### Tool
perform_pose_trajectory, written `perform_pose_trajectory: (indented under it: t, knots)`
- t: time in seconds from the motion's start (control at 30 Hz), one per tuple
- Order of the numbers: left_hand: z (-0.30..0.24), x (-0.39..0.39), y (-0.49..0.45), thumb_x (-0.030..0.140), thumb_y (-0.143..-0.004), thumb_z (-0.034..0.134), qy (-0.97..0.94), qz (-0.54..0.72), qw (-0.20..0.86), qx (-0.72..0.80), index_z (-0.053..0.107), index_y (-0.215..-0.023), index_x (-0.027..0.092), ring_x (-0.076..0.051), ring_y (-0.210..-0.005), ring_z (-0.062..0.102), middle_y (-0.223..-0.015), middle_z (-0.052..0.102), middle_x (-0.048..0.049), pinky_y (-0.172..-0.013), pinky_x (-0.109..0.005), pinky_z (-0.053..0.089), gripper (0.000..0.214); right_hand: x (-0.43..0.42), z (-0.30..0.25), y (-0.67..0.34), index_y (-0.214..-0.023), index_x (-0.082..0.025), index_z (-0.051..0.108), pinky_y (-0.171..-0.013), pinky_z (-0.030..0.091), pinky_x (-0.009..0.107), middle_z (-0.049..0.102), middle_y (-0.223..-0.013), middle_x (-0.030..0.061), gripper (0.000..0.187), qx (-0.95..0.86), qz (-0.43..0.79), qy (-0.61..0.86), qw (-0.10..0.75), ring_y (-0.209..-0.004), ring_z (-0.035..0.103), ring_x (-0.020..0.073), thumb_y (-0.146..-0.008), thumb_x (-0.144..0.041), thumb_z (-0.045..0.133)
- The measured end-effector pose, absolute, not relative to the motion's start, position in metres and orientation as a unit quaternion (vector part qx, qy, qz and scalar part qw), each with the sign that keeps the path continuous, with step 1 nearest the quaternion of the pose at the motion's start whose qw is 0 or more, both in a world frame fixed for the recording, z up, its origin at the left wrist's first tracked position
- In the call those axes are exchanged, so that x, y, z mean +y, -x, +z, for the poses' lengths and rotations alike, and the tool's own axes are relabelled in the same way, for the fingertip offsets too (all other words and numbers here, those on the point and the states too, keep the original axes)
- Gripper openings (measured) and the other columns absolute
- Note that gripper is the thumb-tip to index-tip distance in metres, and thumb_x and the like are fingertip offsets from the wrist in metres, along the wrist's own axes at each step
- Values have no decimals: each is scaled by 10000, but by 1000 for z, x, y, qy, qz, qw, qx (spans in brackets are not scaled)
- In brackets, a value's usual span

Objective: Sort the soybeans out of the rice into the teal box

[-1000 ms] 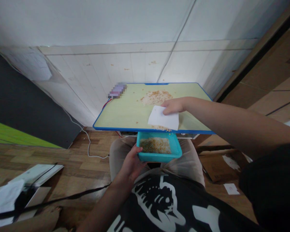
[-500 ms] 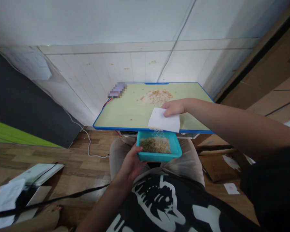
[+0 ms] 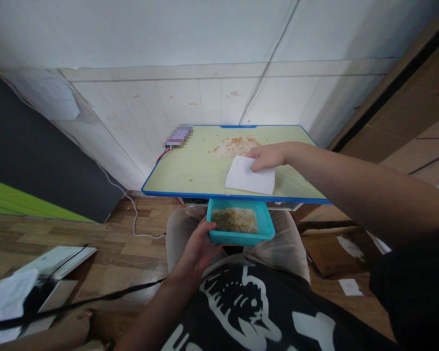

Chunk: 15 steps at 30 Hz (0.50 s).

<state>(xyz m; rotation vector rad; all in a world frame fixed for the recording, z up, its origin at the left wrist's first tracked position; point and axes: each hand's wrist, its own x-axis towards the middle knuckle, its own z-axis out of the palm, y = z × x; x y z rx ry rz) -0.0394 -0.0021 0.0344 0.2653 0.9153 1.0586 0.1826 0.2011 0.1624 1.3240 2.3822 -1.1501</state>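
My left hand (image 3: pixel 202 244) grips the near left corner of a turquoise plastic tray (image 3: pixel 247 239), thumb over its rim. The tray is held just below the table's front edge, above my lap. Mixed pale and golden grains (image 3: pixel 236 220) cover much of its bottom. In my right hand (image 3: pixel 266 157) is a white sheet of card or paper (image 3: pixel 249 178), pinched at its upper edge and lying low over the tabletop near the front edge. Behind it a spread pile of pale and orange-brown grains (image 3: pixel 234 147) lies on the table.
The small table (image 3: pixel 175 173) has a pale yellow-green top with a blue rim. A pixelated device (image 3: pixel 178 136) with a red cable sits at its back left corner. Cardboard boxes (image 3: pixel 336 251) stand at right. A white cable (image 3: pixel 135 214) runs along the floor at left.
My right hand has moved the white sheet back from the table's front edge, slightly away from me. Grains that were falling off the edge into the tray are now in it. The left hand stays put.
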Motion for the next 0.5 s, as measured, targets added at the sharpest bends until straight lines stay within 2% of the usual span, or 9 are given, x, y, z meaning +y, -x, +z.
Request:
perform_pose_trajectory:
  t: [0.2,0.33,0.5]
  knots:
    - [28,-4,46,230,-662,735,-121,497,736,443,687,-1086,258,-242,-923,713,-1052,790,-24,-731,-326,560,427,207,185,-170,-1229,-175,726,-769,574,340,807,-1015,78,425,833,-303,-462,24,-879,739,248,-816,-209,634]
    - [24,-6,53,220,-649,735,-109,518,720,449,696,-1097,253,-256,-1004,712,-1091,791,-24,-764,-326,559,451,205,197,-138,-1222,-161,732,-791,510,294,792,-1091,98,386,876,-170,-451,10,-944,717,232,-845,-193,656]
    - [21,-7,62,206,-642,730,-94,534,701,463,696,-1126,229,-276,-992,727,-1088,791,-46,-725,-334,554,486,201,189,-69,-1213,-161,757,-840,443,322,776,-1161,151,377,937,-25,-349,6,-1040,692,255,-888,-126,568]
